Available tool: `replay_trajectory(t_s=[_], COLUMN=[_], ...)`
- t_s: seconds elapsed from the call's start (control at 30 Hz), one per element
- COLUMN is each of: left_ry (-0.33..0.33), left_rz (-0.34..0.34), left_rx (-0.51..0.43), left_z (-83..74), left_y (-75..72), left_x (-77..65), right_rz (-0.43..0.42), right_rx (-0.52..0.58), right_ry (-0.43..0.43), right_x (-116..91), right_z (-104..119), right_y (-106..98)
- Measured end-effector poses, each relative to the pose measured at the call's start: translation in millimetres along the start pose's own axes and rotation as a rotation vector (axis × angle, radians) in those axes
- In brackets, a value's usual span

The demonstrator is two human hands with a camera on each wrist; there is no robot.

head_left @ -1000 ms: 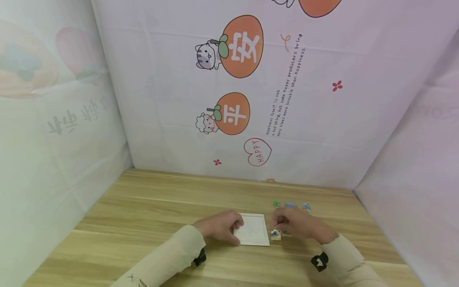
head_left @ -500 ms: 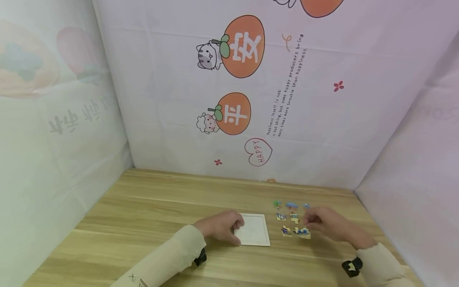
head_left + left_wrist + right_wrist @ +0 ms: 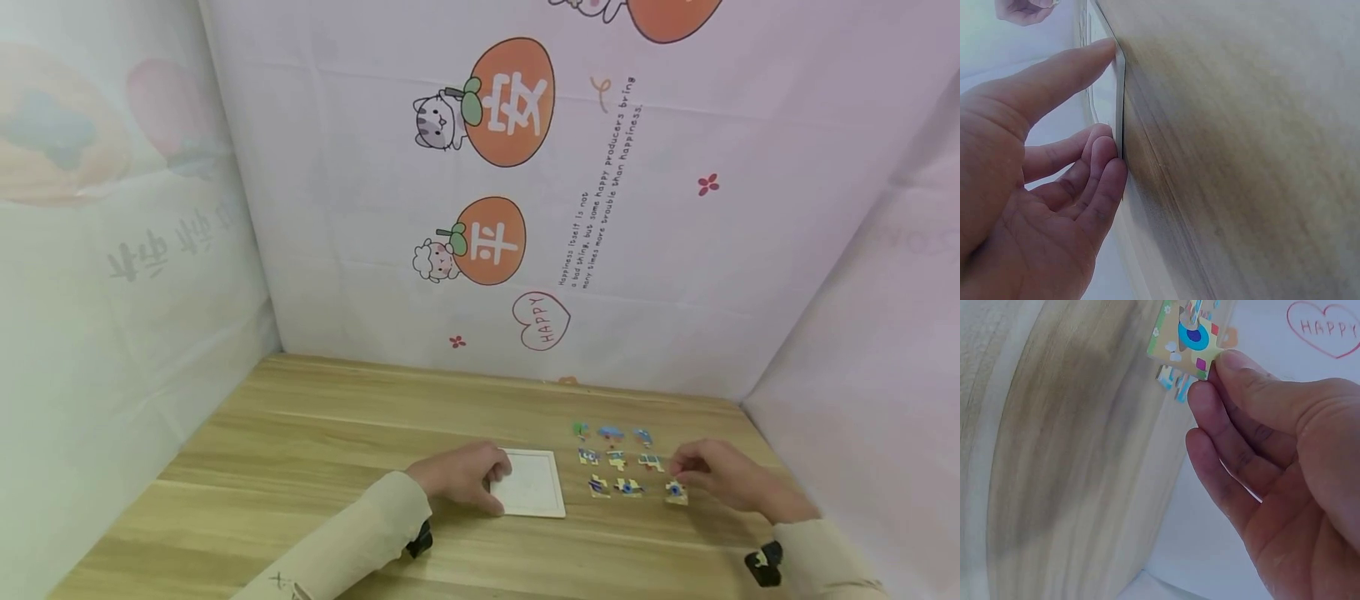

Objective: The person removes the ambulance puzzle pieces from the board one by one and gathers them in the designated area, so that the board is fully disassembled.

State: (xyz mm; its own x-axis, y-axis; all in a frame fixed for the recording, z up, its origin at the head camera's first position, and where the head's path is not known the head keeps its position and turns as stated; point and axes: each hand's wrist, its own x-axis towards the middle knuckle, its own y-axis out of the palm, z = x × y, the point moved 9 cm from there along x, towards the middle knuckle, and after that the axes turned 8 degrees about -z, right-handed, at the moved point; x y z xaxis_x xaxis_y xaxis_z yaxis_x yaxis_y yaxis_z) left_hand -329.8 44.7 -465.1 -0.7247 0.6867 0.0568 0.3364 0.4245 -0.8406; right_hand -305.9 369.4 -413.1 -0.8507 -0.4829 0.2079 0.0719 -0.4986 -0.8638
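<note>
Flat on the table lies a square white puzzle frame [image 3: 531, 483]. My left hand [image 3: 467, 477] holds it by its left side, thumb at the near corner and curled fingers farther up; the left wrist view shows the thumb [image 3: 1079, 72] and fingertips right at the frame's edge. Off to the right, my right hand [image 3: 723, 477] pinches a jigsaw piece [image 3: 1186, 339] between thumb and fingers. That piece is yellow and tan with a blue ring, and it is the nearest one on the right side of the group [image 3: 677, 492].
Several loose jigsaw pieces [image 3: 628, 487] are laid out in rows between the frame and my right hand, with blue and green ones [image 3: 611, 432] at the back. Printed white cloth walls [image 3: 360, 250] close off the wooden table [image 3: 315, 467] behind and at both sides.
My right hand has moved rightward from beside the frame, bringing the jigsaw piece to the right end of the near row. The left hand has stayed on the frame.
</note>
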Motion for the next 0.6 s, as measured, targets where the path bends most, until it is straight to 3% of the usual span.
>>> replay_trajectory(t_s=[0.2,0.6], left_ry=[0.000,-0.005], left_rz=[-0.007,0.003], left_rx=[-0.003,-0.016], left_z=[-0.5,-2.7], left_y=[-0.8,-2.3], left_x=[-0.2,-1.5], right_rz=[-0.030,-0.003], right_rx=[0.005,-0.019], right_ry=[-0.006,0.128], right_x=[5.5,14.5], right_z=[-11.9,-36.2], right_y=[3.3,20.8])
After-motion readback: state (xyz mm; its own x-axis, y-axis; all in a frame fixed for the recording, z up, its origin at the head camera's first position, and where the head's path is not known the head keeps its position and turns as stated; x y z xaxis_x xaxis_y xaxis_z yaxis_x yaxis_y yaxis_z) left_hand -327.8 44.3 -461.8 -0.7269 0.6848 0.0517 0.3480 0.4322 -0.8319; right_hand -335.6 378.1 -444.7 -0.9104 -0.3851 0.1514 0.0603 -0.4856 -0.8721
